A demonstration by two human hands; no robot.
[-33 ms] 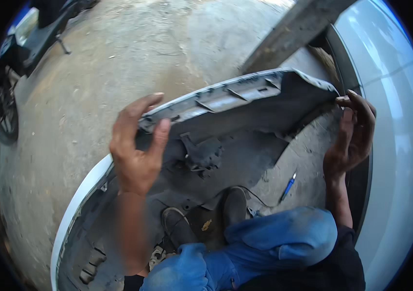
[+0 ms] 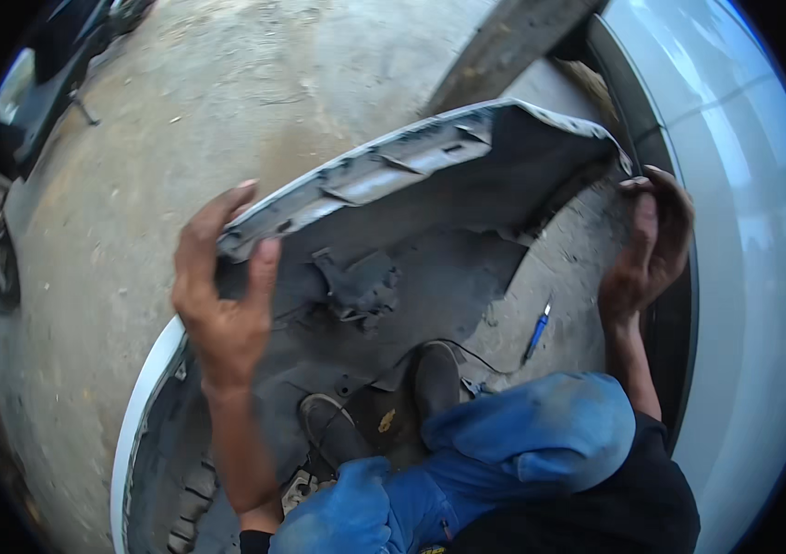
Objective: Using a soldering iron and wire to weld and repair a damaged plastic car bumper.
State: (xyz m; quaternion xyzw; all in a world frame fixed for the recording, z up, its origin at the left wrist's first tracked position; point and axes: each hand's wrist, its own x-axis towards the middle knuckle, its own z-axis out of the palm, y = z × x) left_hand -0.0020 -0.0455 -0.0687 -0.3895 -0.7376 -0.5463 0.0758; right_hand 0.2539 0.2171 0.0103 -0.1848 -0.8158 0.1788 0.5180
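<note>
A car bumper cover [image 2: 338,240], white on its outer skin and dark inside, lies hollow side up in front of me and around my feet. My left hand [image 2: 227,309] straddles its left upper rim, thumb inside and fingers over the outer edge. At the far right end, my right hand [image 2: 649,242] has its curled fingertips on the narrow tip of the bumper. A dark bracket-like part [image 2: 361,284] sits within the hollow. Right of my shoes lies a blue-handled soldering iron [image 2: 536,338] with a black cord.
A white car body panel [image 2: 744,231] with a dark lower edge rises close along my right. A thick grey post [image 2: 508,55] stands beyond the bumper. Far left is a motorcycle [image 2: 5,212]. Rough concrete floor [image 2: 107,222] spreads around; a yellowish leaf [image 2: 386,422] lies between my shoes [image 2: 435,379].
The view has shifted, so most things sit further left. Against the floor, the bumper's far edge has risen a little with both hands still at it.
</note>
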